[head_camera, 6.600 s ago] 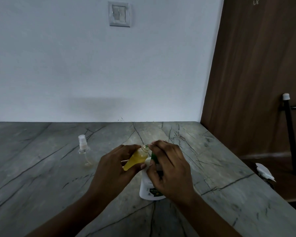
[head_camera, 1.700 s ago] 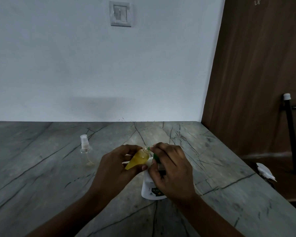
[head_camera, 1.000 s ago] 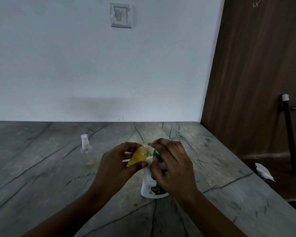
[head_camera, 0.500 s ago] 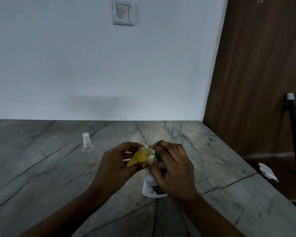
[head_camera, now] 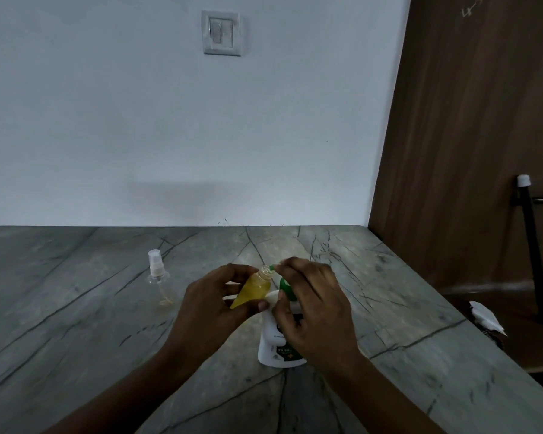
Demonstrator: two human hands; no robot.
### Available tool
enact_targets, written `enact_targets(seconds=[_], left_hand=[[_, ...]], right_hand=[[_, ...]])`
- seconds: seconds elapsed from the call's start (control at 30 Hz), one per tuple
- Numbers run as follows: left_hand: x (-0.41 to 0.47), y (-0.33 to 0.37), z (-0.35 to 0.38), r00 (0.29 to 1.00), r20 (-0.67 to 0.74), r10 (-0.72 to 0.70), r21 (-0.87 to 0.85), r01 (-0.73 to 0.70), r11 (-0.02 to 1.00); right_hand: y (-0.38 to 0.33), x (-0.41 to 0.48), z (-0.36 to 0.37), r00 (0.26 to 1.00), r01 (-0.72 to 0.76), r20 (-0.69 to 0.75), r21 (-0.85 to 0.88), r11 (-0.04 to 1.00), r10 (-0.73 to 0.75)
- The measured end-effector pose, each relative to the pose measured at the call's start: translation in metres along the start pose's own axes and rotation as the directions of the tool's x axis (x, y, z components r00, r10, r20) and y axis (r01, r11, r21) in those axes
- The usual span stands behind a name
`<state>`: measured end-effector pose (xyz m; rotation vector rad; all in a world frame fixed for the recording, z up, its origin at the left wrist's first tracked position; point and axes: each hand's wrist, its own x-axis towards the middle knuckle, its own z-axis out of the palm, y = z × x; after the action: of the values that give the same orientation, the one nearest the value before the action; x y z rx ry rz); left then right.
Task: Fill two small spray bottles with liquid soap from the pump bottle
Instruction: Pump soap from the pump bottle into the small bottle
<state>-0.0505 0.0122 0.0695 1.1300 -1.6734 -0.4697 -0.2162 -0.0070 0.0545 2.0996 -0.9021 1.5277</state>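
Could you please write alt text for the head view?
A left hand holds a small uncapped bottle of yellow soap at the green nozzle of a white pump bottle gripped by the right hand; a clear capped spray bottle stands on the grey counter.

The grey, dark-veined stone counter [head_camera: 76,308] carried a clear spray bottle [head_camera: 158,278] with a white top, upright toward the left, and a white pump bottle [head_camera: 275,349] near the middle, well apart.
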Motion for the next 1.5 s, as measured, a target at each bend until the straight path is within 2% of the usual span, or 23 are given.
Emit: enact_targets(seconds=[0.43,1.13,1.5], left_hand=[[0.0009,0.0054,-0.0001,1.000,-0.004,0.020,0.008,-0.020,1.000],[0.0015,0.0016,0.0004,1.000,-0.028,-0.008,0.039,0.009,0.999],[-0.0005,0.0052,0.0009,1.000,-0.026,-0.002,0.028,0.002,1.000]], right_hand=[[-0.0011,0.0019,0.0005,1.000,-0.006,-0.023,-0.033,0.999,0.005],[0.0001,0.0003,-0.0008,0.999,-0.002,0.036,-0.032,0.999,0.003],[0.0009,0.0027,-0.0008,1.000,0.013,-0.022,-0.030,0.999,-0.013]])
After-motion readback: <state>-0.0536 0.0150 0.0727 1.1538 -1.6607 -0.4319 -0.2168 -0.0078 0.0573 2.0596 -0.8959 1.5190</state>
